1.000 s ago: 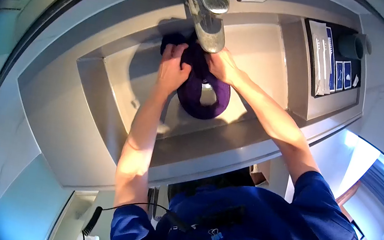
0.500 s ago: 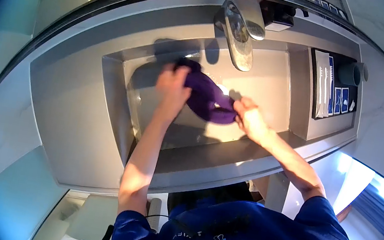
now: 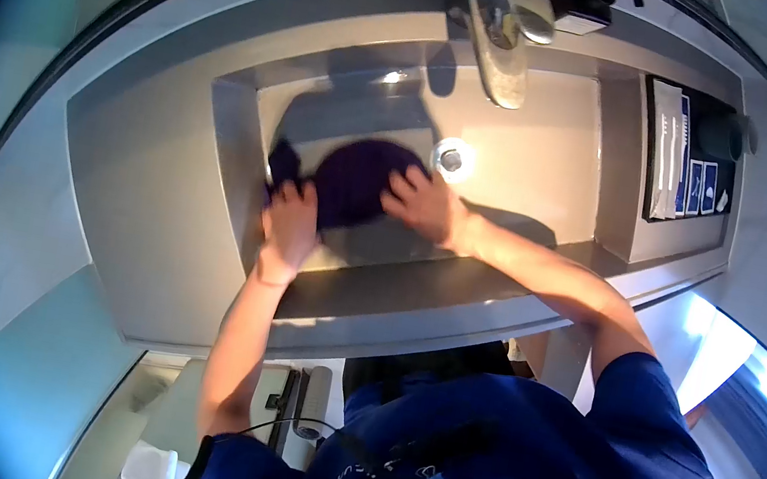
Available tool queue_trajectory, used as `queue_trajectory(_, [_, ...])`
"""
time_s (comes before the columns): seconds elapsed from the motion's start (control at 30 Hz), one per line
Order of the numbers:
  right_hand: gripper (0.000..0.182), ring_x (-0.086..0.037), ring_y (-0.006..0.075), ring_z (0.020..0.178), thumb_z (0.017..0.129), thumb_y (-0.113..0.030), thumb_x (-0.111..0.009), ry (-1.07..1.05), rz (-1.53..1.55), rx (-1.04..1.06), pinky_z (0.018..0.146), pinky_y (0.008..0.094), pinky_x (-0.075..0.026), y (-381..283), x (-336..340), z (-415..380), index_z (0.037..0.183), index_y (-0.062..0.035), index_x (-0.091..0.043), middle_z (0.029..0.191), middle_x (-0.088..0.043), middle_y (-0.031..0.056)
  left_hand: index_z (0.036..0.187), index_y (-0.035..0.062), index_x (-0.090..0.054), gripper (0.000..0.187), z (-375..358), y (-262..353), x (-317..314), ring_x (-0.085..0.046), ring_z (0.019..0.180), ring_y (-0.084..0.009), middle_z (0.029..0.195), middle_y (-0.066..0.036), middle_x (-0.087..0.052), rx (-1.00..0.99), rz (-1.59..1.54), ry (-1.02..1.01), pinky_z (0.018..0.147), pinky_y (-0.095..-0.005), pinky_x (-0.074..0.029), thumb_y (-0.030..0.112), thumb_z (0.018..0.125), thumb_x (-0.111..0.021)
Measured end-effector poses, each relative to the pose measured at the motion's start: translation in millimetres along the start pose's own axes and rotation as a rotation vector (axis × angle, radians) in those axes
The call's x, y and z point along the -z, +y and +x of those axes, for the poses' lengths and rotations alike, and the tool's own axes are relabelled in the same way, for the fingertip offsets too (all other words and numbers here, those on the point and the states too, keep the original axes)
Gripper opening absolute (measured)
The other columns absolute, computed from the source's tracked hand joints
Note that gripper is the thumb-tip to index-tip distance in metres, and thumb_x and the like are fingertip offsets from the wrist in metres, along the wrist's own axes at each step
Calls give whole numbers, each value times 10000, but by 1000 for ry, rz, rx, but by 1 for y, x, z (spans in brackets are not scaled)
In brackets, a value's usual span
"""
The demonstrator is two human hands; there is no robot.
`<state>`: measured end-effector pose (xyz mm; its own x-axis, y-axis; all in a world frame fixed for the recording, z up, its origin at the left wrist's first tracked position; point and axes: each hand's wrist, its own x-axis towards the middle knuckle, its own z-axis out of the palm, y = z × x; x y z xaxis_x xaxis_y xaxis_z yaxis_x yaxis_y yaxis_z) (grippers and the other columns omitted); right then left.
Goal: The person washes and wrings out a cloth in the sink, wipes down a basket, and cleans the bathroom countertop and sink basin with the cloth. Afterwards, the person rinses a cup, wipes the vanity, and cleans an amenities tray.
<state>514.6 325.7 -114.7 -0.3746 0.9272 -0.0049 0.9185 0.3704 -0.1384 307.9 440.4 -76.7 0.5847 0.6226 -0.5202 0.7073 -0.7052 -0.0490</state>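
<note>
A dark purple cloth item (image 3: 357, 184), rounded on top, lies low in the left half of the sink basin (image 3: 553, 136). Its exact kind cannot be made out. At its left end, by a smaller bunched part, my left hand (image 3: 289, 229) has its fingers curled on the fabric. My right hand (image 3: 424, 208) grips the right edge of the cloth with bent fingers. Just beyond that hand is the round metal drain (image 3: 453, 159). The faucet (image 3: 498, 56) rises at the back of the basin.
To the right of the basin, a black tray (image 3: 657, 153) holds flat packets and a dark cup (image 3: 720, 137). A black box-like holder (image 3: 577, 3) stands behind the faucet. A mirror edge runs along the back. Lower left, a grey roll (image 3: 313, 400) and a white container (image 3: 152, 471) are visible.
Both hands have moved left and toward me with the purple cloth, lowering it from a stretched loop to a spread, rounded shape in the basin. The drain has come into view.
</note>
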Motion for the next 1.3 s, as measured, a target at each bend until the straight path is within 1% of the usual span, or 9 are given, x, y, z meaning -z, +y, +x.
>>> queue_trajectory(0.07, [257, -468, 229, 927, 701, -274, -576, -3, 43, 105, 666, 379, -460, -15, 2, -35, 926, -151, -554, 967, -502, 41, 995, 47, -609, 404, -24, 14, 4, -610, 918, -307, 912, -212, -614, -172, 37, -465, 769, -386, -503, 189, 618, -625])
queue_trajectory(0.17, [231, -511, 279, 789, 675, -160, -596, -273, 668, -82, 599, 380, -469, -10, -1, -55, 888, -79, -556, 864, -499, 96, 1027, 74, -622, 448, -18, 6, 5, -594, 938, -352, 951, -187, -637, -158, -334, -565, 862, -417, -457, 231, 609, -590])
queue_trajectory(0.27, [235, -512, 317, 729, 668, -102, -577, 62, 503, -149, 578, 431, -439, 39, 1, -51, 900, -63, -588, 807, -480, 142, 980, 65, -594, 343, 3, 6, 37, -619, 819, -363, 829, -163, -644, 14, -720, 55, 761, -438, -483, 172, 654, -605])
queue_trajectory(0.4, [286, -489, 259, 987, 739, -119, -548, 143, 26, -303, 818, 430, -410, 140, 8, -45, 1023, -137, -568, 1048, -525, 86, 1329, 92, -367, 743, 91, 32, 25, -392, 1152, -434, 1288, -226, -425, -328, -670, 694, 955, -477, -348, 157, 658, -680])
queue_trajectory(0.57, [160, -510, 220, 982, 767, -148, -493, 152, -414, -467, 960, 407, -352, 227, 28, -120, 900, -144, -583, 977, -570, 44, 1324, 150, -380, 726, 146, 161, 53, -434, 1162, -355, 1305, -154, -447, -291, -476, 320, 910, -478, -395, 343, 676, -645])
queue_trajectory(0.77, [128, -518, 221, 867, 766, -167, -500, -279, -383, -511, 779, 357, -390, 155, 37, -195, 842, -115, -590, 844, -556, 56, 1008, 93, -549, 316, 109, 251, 3, -529, 834, -230, 907, -83, -528, -545, -169, 639, 700, -409, -486, 187, 709, -587])
queue_trajectory(0.97, [357, -580, 294, 967, 646, -218, -635, -889, 294, -616, 817, 391, -462, 115, 46, -222, 976, -84, -620, 952, -625, 136, 928, 58, -578, 259, 29, 216, -24, -584, 809, -298, 878, -136, -588, -760, -420, 35, 719, -446, -491, 218, 724, -561])
queue_trajectory(1.13, [413, -596, 299, 922, 665, -326, -688, -639, 694, -657, 798, 374, -463, 91, 62, -180, 989, -83, -611, 928, -637, 146, 1058, 116, -632, 517, 12, 147, 16, -586, 979, -315, 1008, -169, -628, -503, -481, -498, 854, -430, -459, 502, 725, -544])
queue_trajectory(1.3, [511, -582, 269, 922, 605, -227, -808, -425, 1315, -514, 788, 376, -449, 14, 94, -134, 1007, -36, -557, 956, -614, 138, 1031, 132, -641, 555, -49, 48, 40, -599, 938, -324, 937, -157, -648, -382, -428, -436, 800, -431, -470, 580, 714, -556])
